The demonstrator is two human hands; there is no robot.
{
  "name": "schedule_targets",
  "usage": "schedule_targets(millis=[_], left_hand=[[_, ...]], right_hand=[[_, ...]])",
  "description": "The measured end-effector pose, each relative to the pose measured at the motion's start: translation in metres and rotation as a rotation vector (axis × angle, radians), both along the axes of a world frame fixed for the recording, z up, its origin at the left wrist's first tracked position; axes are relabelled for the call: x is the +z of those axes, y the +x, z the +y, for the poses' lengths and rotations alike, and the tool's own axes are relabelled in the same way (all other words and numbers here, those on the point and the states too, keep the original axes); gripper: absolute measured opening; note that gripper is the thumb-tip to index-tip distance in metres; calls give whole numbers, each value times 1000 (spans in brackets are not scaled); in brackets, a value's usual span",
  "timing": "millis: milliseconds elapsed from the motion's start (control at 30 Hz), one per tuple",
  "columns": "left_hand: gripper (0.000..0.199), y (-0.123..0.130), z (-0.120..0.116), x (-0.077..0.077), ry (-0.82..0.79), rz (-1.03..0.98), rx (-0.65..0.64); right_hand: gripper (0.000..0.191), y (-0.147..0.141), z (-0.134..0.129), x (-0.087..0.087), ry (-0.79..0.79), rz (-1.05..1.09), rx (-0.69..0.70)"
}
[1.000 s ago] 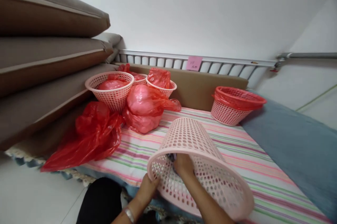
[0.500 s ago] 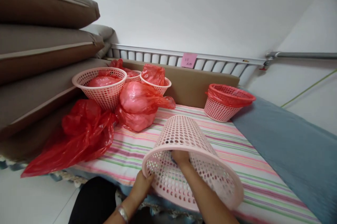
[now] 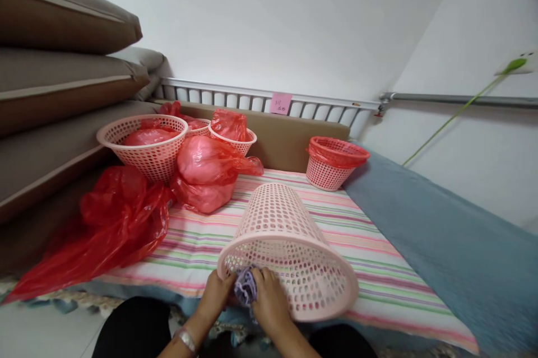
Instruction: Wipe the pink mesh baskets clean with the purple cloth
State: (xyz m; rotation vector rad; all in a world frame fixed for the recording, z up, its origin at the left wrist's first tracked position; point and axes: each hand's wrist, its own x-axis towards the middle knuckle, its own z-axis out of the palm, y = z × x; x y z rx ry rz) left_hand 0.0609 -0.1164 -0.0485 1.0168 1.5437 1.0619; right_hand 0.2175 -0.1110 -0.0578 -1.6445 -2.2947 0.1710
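Note:
A pale pink perforated plastic basket (image 3: 275, 209) lies on its side on the striped cloth, its wide mouth facing me. My left hand (image 3: 217, 294) grips the rim at its lower left. Bunched up in my right hand (image 3: 269, 296) is a purple-grey cloth (image 3: 246, 285), pressed against the same stretch of rim, close beside my left fingers. The inside of the basket shows only its holed wall. Part of the cloth hangs below my right hand.
Left of the basket lie a red plastic bag (image 3: 126, 218) and a knotted red bag (image 3: 205, 173). Behind them stand baskets holding red bags, including a large one (image 3: 157, 159). A red-lined basket (image 3: 328, 170) stands at the back right. Cushions (image 3: 63, 83) are stacked at left.
My right hand has come out of the basket's interior to its left rim, bringing the cloth into sight. My left hand still holds the rim. The view has shifted slightly right.

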Motion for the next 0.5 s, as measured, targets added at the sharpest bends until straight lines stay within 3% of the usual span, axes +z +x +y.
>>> schedule_targets(millis=[133, 233, 400, 500], left_hand=[[24, -10, -3, 3, 82, 10, 18], [20, -16, -4, 7, 38, 26, -10], [18, -20, -1, 20, 56, 51, -111], [20, -21, -1, 22, 81, 60, -117]], right_hand=[[50, -5, 36, 6, 60, -40, -18], [48, -10, 77, 10, 92, -59, -21], [37, -7, 149, 14, 127, 106, -23], [34, -2, 178, 9, 80, 159, -67]])
